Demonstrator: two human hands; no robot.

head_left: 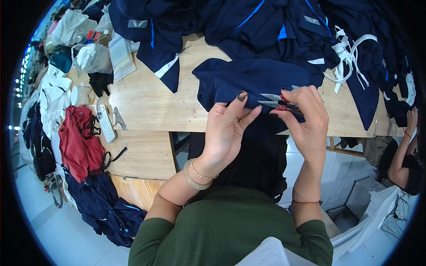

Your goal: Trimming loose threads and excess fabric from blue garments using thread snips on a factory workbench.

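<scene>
A navy garment piece point(248, 80) lies at the table's near edge, with part of it hanging over. My left hand point(226, 135) is closed on its lower edge, thumb on top and fingers underneath. Between the thumb and fingers of my right hand point(309, 117) is a small pair of scissors point(269, 103) with red handles. Their blades point left, slightly apart, along the edge of the cloth beside my left fingertips. Any thread between the blades is too small to make out.
Navy garments with bright blue piping point(248, 26) pile up across the back. White cords point(348, 55) lie at the right. Leftward are a red cloth bag point(82, 142), a phone point(105, 123), a clear jar point(81, 95) and plastic bags point(92, 57). Another person's arm point(403, 148) shows far right.
</scene>
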